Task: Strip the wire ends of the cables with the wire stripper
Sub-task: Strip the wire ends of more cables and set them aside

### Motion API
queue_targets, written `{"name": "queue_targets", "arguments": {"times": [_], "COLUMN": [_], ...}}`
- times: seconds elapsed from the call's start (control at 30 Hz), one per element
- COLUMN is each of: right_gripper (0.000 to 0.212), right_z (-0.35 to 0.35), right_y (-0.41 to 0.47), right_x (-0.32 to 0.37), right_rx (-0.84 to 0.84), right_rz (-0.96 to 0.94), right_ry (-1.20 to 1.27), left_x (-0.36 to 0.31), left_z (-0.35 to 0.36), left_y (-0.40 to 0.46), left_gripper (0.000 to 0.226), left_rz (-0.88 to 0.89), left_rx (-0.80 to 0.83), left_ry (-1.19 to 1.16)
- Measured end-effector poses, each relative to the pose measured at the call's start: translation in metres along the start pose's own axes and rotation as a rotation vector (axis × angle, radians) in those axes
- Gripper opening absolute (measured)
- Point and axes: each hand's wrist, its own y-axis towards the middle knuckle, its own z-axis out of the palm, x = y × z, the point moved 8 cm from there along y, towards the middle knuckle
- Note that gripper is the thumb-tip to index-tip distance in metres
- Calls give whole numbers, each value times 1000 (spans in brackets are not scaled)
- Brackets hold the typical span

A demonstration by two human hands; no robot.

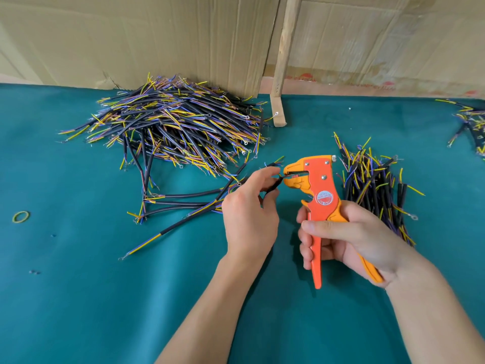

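cable (273, 185) pinched in left hand (249, 214) fingers (265, 172), end in wire stripper (319, 203) mouth

Two bare forearms, left hand (248, 214) and right hand (349, 235), no sleeves, rings or gloves.

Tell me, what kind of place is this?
Probably a small workshop bench for hand wiring jobs: a big pile of cut cables on a green table, an orange wire stripper, cardboard walls.

Lighting: bright, even, diffuse; source not visible. Shadows: faint, soft beneath the forearms on the green table cloth (78, 298). Glare: none. Focus: sharp centrally. Distortion: wide-angle bowing toward the edges.
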Motion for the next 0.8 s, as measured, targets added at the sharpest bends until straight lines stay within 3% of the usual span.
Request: {"name": "queue_targets", "arguments": {"times": [0.2, 0.8], "right_gripper": [9, 16], "right_z": [-1, 0], "right_y": [2, 1], "right_x": [0, 0], "right_rx": [-20, -32], "right_rz": [-15, -10], "right_ry": [8, -10], "left_x": [2, 0], "left_z": [0, -1], "left_y": [0, 1], "left_gripper": [39, 39], "left_rz": [-7, 10], "left_rx": [-1, -2], "left_ry": [-6, -6]}}
